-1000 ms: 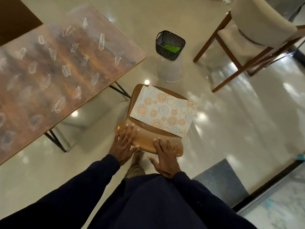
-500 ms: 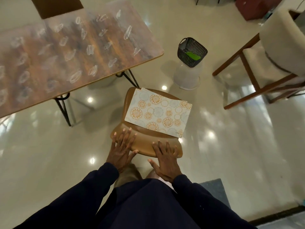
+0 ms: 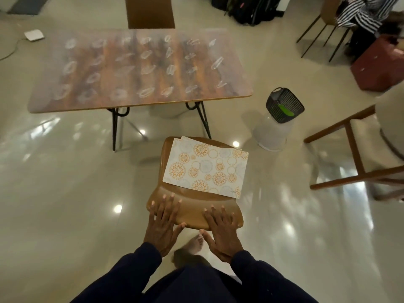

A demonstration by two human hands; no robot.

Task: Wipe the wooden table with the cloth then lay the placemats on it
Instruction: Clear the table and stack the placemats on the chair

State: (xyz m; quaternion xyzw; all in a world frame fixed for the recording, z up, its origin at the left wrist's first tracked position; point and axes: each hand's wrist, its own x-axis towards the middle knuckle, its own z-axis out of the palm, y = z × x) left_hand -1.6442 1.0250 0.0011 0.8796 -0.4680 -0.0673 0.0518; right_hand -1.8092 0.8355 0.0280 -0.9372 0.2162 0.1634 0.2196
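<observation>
Both hands lie flat with fingers spread on the chair back (image 3: pixel 194 212), left hand (image 3: pixel 162 224) beside right hand (image 3: pixel 222 231), gripping nothing. Just beyond them, the patterned placemats (image 3: pixel 206 169) rest on the chair seat. Farther off stands the wooden tabletop (image 3: pixel 140 68), well apart.
</observation>
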